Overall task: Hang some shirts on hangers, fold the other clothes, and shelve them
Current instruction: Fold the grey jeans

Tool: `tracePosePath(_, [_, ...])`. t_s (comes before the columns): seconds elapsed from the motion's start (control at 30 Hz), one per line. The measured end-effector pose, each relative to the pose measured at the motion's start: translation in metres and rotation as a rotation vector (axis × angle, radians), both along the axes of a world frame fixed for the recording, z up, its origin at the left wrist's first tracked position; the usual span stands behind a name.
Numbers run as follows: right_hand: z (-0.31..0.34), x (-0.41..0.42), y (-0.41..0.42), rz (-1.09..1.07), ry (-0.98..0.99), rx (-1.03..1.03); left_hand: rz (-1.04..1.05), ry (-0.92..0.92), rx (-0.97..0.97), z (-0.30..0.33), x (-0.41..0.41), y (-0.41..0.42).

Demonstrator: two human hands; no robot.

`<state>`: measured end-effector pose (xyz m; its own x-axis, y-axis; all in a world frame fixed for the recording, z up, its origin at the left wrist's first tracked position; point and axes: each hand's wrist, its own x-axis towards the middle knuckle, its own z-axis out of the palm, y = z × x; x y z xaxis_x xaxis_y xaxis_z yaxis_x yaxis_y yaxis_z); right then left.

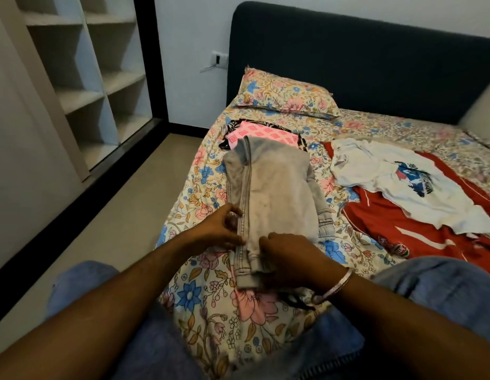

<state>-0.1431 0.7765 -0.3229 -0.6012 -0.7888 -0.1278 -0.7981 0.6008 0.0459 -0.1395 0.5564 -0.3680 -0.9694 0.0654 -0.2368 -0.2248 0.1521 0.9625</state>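
We judge folded grey denim jeans (pixel 271 187) heavy, stiff: left hand (pixel 219 229) pinches seam, right hand (pixel 287 256) grips hem end.

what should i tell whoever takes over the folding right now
Left hand: pinches the seamed left edge of the grey jeans.
Right hand: fingers curled over the jeans' near end.
The jeans lie partly folded on the bed, their far end over a pink patterned garment.
A white printed t-shirt lies spread over a red garment to the right, both unfolded.
The shelves at left hold no clothes; no hangers in view.
Left: finish the jeans, fold or hang the others, shelve everything.
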Motion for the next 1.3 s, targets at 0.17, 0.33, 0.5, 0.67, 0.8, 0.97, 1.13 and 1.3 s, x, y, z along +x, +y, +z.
tracePosePath(0.17, [0.001,-0.001,-0.008,0.012,0.054,0.032,-0.019,-0.066,0.002,-0.003,-0.003,-0.003])
tracePosePath(0.33, [0.029,0.011,-0.021,0.068,0.128,-0.096,-0.007,-0.109,0.022,0.0,0.0,-0.002])
tracePosePath(0.5, [0.016,0.031,-0.021,0.234,0.109,0.03,0.011,-0.153,0.014,0.003,0.002,-0.002])
tracePosePath(0.67, [0.009,0.024,-0.013,0.151,-0.049,0.086,0.029,-0.149,0.01,0.009,0.002,0.004])
tracePosePath(0.8, [0.031,-0.004,-0.001,-0.233,-0.51,-0.001,0.063,-0.156,0.054,0.013,0.0,0.01])
tracePosePath(0.97, [0.023,-0.055,0.035,-0.778,-0.304,-0.293,0.184,-0.058,0.011,0.014,0.003,0.031])
tracePosePath(1.13, [0.018,-0.08,0.035,-0.919,-0.49,-0.575,0.301,0.03,-0.037,0.006,-0.005,0.034])
tracePosePath(1.3, [0.043,-0.128,0.03,-1.009,-0.691,-1.003,0.414,0.225,-0.276,0.008,-0.032,0.013])
